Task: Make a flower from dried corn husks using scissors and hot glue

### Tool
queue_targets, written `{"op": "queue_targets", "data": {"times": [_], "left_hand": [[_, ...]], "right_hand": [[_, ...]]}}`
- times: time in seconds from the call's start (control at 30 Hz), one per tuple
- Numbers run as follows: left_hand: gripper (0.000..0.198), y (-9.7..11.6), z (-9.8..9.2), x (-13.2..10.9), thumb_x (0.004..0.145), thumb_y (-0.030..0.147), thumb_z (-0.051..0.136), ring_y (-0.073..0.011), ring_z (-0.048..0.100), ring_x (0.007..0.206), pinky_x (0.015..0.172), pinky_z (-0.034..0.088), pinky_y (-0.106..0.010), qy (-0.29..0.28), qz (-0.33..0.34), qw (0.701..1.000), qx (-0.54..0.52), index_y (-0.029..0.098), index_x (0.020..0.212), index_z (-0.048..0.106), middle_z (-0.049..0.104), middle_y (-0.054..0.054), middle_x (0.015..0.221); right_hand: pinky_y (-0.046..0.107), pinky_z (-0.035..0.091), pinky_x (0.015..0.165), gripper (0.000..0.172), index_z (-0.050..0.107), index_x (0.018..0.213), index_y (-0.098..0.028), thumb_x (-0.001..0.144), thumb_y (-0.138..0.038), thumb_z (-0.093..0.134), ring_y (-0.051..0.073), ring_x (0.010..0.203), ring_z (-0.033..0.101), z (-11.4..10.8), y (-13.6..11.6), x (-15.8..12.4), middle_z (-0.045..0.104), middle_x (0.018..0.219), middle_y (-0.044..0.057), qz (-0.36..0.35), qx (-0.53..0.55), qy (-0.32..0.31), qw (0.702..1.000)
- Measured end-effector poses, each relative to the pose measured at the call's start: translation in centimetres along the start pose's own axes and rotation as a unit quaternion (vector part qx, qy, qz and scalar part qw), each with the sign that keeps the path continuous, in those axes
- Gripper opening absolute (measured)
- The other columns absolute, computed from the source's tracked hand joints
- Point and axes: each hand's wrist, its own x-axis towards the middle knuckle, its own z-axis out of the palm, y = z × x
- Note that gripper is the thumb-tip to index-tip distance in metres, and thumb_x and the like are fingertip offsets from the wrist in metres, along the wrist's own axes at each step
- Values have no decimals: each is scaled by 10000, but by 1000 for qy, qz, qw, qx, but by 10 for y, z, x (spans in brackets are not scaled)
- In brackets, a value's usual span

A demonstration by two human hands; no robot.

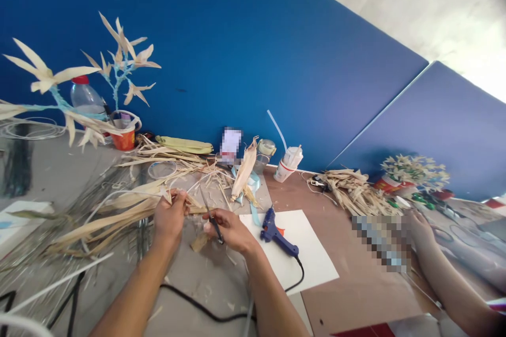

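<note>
My left hand is closed in a pinch on a small pale piece of corn husk, mostly covered by the fingers. Scissors with dark handles are in my right hand, their thin blades pointing up and away from me. The two hands work close together just above the table. Beneath and left of them spread long dried corn husk strips. A blue hot glue gun lies on a white sheet to the right of my right hand.
Husk flowers on blue-wrapped stems stand in a red cup at the back left. Behind the hands are a corn cob, a phone and a white cup. A black cable crosses in front. Another person's arm reaches in at right.
</note>
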Motion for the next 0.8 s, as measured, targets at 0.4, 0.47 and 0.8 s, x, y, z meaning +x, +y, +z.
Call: {"op": "queue_targets", "data": {"times": [0.4, 0.47, 0.8], "left_hand": [[256, -2, -6, 1, 715, 421, 637, -109, 419, 441, 456, 356, -237, 18, 38, 993, 109, 199, 675, 516, 486, 51, 538], [275, -3, -6, 2, 712, 444, 638, -111, 412, 439, 452, 348, -238, 12, 37, 992, 120, 200, 675, 516, 485, 49, 537], [280, 1, -4, 0, 700, 444, 660, -102, 396, 428, 428, 323, -223, 1, 39, 995, 92, 200, 665, 526, 468, 49, 521]], "right_hand": [[227, 327, 544, 615, 611, 970, -146, 683, -688, 653, 109, 587, 475, -10, -1, -6, 582, 647, -6, -12, 21, -144, 989], [224, 325, 540, 611, 611, 969, -147, 674, -678, 669, 107, 585, 476, -10, -1, -5, 580, 644, -8, -6, 22, -137, 990], [214, 281, 508, 590, 620, 924, -167, 668, -697, 655, 91, 544, 437, -8, -3, -7, 572, 611, -22, -5, 34, -117, 993]]}}
